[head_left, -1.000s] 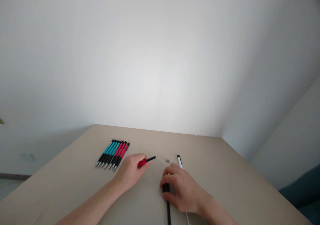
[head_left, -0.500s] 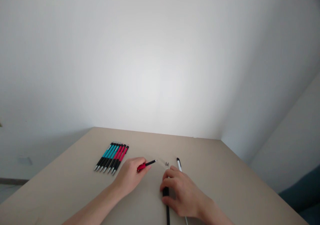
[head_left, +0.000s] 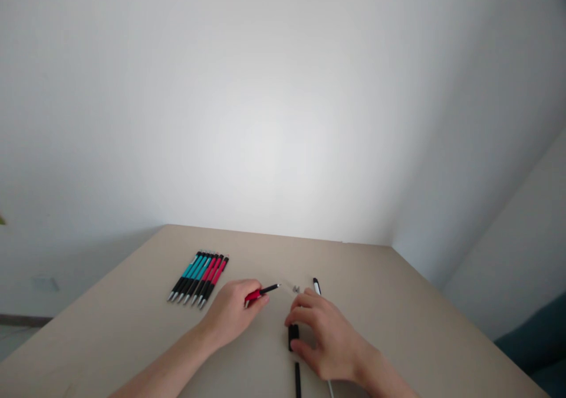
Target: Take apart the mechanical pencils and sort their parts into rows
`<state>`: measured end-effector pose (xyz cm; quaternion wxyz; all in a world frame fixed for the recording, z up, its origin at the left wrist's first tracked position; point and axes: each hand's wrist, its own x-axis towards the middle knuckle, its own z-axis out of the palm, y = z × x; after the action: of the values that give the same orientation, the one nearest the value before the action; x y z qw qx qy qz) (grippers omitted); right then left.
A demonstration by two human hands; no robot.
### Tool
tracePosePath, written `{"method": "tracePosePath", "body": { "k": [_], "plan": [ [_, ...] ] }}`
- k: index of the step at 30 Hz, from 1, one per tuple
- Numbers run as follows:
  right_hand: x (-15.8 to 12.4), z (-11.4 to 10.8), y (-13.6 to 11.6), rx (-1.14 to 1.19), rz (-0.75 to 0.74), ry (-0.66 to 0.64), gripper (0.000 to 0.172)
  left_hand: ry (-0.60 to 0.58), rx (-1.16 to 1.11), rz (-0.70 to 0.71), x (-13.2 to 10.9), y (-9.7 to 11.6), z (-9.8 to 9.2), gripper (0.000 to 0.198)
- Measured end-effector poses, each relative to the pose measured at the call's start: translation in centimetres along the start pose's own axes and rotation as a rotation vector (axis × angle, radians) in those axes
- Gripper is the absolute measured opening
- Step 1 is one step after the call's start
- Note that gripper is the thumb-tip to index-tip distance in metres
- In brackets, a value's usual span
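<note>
My left hand (head_left: 230,313) is closed around a red pen barrel (head_left: 260,293) whose black end points right. My right hand (head_left: 325,339) pinches a short black pen grip (head_left: 293,336) between thumb and fingers, just above the table (head_left: 398,315). A thin black rod (head_left: 298,380) lies on the table below that grip, apart from it. A small metal piece (head_left: 296,289) lies between the two hands. A white pen refill with a black tip (head_left: 316,285) lies beyond my right hand, partly under it.
A row of several assembled pens (head_left: 198,276), teal ones on the left and red ones on the right, lies at the table's back left. A white wall rises behind the table. A dark seat (head_left: 537,351) shows at the lower right.
My right hand has lifted the black grip away from the thin black rod, leaving a gap between them. My left hand has barely moved.
</note>
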<state>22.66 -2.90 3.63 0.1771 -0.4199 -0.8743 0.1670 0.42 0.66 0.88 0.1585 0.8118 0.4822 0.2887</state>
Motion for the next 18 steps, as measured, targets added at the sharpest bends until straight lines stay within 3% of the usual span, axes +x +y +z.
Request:
{"method": "tracePosePath", "body": {
  "k": [7, 13, 18],
  "plan": [
    [0.4, 1.0, 0.1, 0.111, 0.069, 0.187, 0.014, -0.203, -0.064, 0.14, -0.6, 1.1, -0.1, 0.022],
    [0.8, 2.1, 0.5, 0.018, 0.072, 0.119, 0.035, -0.23, -0.027, 0.17, -0.7, 1.5, 0.0, 0.018],
    [1.0, 2.5, 0.6, 0.087, 0.095, 0.09, 0.04, -0.257, -0.065, 0.155, -0.7, 1.9, -0.1, 0.021]
  ]
}}
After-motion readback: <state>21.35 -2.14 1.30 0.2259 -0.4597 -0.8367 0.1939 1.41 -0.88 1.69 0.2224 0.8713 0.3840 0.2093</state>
